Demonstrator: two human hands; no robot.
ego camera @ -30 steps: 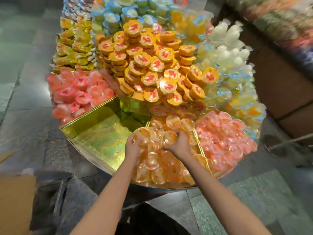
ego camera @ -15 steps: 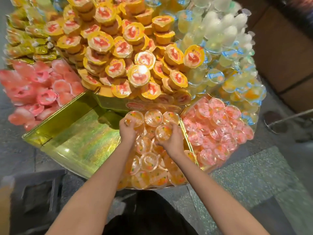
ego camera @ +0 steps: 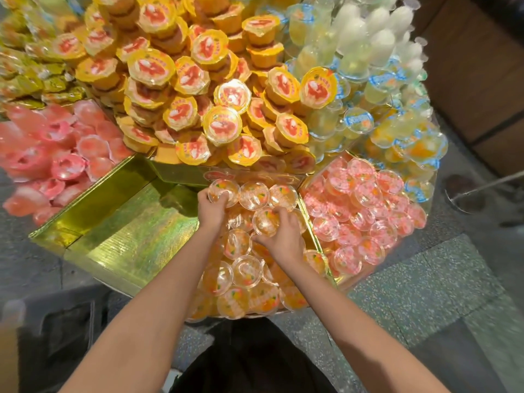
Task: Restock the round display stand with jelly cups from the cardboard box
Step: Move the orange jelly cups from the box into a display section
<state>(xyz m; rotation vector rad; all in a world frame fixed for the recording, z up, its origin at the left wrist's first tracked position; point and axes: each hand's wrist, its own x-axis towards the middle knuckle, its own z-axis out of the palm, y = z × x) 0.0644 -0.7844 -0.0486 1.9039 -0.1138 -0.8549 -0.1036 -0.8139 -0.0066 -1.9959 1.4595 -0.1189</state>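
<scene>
orange jelly cups (ego camera: 246, 272), seemingly gold-foil display stand (ego camera: 127, 236)

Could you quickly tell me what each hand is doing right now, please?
Left hand: fingers curled on a clear orange jelly cup in the back row.
Right hand: grips another orange jelly cup.

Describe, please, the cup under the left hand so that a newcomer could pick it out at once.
Start at the big yellow-lidded pile in the stand's middle, then drop to the orange section just below it, between the bare gold tray and the pink cups. The cup is leftmost in the back row of three. It alone has the left hand curled on it.
</scene>
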